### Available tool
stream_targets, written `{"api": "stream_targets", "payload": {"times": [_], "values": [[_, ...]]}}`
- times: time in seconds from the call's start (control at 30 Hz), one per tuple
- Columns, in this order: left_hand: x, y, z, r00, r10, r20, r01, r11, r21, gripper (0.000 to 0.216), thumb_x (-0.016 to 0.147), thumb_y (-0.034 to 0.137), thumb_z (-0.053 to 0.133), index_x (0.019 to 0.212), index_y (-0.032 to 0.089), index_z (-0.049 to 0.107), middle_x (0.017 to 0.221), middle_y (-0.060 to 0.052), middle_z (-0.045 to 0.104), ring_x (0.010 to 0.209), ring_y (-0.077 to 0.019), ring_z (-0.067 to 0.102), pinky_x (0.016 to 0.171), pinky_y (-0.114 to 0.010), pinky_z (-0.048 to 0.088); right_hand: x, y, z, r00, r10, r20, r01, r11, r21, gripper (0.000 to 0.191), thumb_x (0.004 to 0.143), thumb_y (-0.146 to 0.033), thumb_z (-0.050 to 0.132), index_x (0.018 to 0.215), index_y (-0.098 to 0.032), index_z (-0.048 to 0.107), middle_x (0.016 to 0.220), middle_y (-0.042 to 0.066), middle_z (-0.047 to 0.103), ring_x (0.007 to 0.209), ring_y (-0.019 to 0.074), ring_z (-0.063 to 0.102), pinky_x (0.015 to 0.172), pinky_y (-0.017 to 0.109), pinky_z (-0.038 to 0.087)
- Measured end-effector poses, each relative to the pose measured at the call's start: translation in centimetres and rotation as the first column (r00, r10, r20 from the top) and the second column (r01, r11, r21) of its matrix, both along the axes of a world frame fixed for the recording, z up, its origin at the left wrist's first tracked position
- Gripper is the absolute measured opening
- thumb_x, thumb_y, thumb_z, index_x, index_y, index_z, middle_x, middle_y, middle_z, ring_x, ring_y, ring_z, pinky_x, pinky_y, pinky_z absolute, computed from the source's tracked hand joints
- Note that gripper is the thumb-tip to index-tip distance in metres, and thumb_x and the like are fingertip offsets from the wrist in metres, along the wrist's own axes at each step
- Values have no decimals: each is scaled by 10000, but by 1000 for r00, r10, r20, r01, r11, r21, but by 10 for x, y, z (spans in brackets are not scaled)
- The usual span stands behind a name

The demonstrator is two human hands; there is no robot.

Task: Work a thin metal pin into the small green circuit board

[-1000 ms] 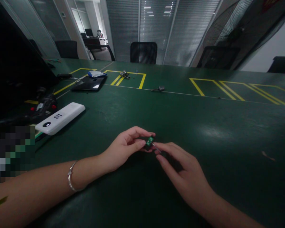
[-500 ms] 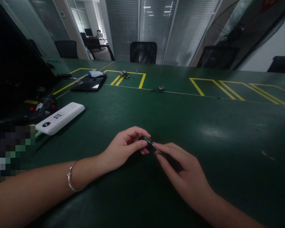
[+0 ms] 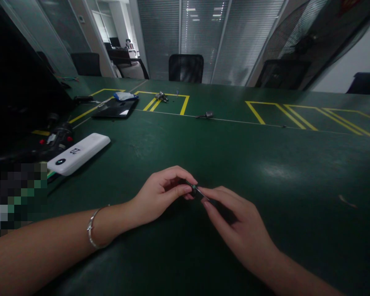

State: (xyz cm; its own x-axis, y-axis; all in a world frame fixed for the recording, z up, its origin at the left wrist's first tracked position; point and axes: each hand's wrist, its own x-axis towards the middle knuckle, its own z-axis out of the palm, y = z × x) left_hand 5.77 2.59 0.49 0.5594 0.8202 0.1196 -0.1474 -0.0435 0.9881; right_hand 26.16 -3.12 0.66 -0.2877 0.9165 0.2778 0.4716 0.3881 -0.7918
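Note:
My left hand, a silver bracelet on its wrist, pinches a small dark piece with a bit of green on it. Fingers cover most of that piece, so its kind is unclear. Opposite it, my right hand is closed with thumb and forefinger on a thin, metallic, rod-like object. The thin object's far end meets the dark piece; I cannot tell whether the two are joined. Both hands are just above the green tabletop.
To the left lies a white power bank-like block marked 22, beside dark equipment. Farther back are a black flat case with a blue-white packet, small metal parts and a dark cylindrical part. Yellow tape marks the table.
The fingers of my left hand have shifted slightly right, and the small piece has turned so less of its green face shows. My right hand has hardly moved.

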Motion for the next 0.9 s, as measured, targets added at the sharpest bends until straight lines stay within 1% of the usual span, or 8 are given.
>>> {"api": "stream_targets", "payload": {"times": [0.13,0.23,0.3,0.47,0.67,0.73,0.8,0.9], "values": [[1,0,1,998,-30,64,38,991,-129,108,877,96,636,977,117,671,904,-32,683,769,-107,675,727,-225,560,0,0,1,1000,2,-5,-2,1000,-6,290,924,-170,547,1176,-255,664,951,30,683,836,151,661,706,271,549],[1,0,1,996,-25,83,39,984,-172,112,876,93,639,980,117,675,879,-30,697,747,-99,673,722,-217,559,0,-1,2,1000,3,-1,-3,1000,-17,293,927,-171,540,1177,-258,666,954,34,688,839,159,666,706,278,555],[1,-1,1,997,-14,76,27,986,-166,115,876,95,641,982,119,678,883,-33,697,753,-104,674,723,-221,562,0,-2,3,1000,0,0,0,1000,-18,295,929,-177,537,1180,-266,665,963,35,691,841,163,667,703,282,557],[2,-5,3,997,60,50,-56,996,-70,114,860,112,664,971,125,690,941,-43,675,784,-130,673,741,-254,569,0,-2,3,1000,-4,-3,4,1000,-15,300,935,-182,538,1195,-278,652,977,31,689,858,163,666,723,281,554],[5,-5,3,994,39,100,-21,984,-177,111,863,101,657,972,116,674,857,-29,706,745,-107,681,730,-225,564,-1,-1,3,1000,7,-15,-7,1000,-8,305,940,-165,531,1205,-270,638,981,28,677,863,146,657,734,267,541],[5,-5,3,995,49,83,-35,987,-155,113,862,101,658,972,112,676,873,-33,699,757,-113,680,731,-231,563,-1,-1,2,1000,13,-12,-13,1000,-5,301,939,-162,531,1201,-264,639,979,31,674,868,148,654,740,271,539],[4,-5,3,997,51,52,-46,994,-104,116,860,97,658,972,111,682,905,-36,680,775,-119,676,736,-238,563,-1,-1,2,1000,12,-7,-12,1000,-9,297,938,-159,529,1195,-257,643,973,36,673,866,153,654,741,278,540],[3,-5,3,999,37,18,-36,997,-63,114,859,95,657,968,113,686,922,-37,663,779,-123,668,736,-247,563,-1,-1,2,1000,9,0,-9,1000,-22,290,935,-163,532,1183,-256,651,966,42,677,847,162,655,721,286,543]]}}
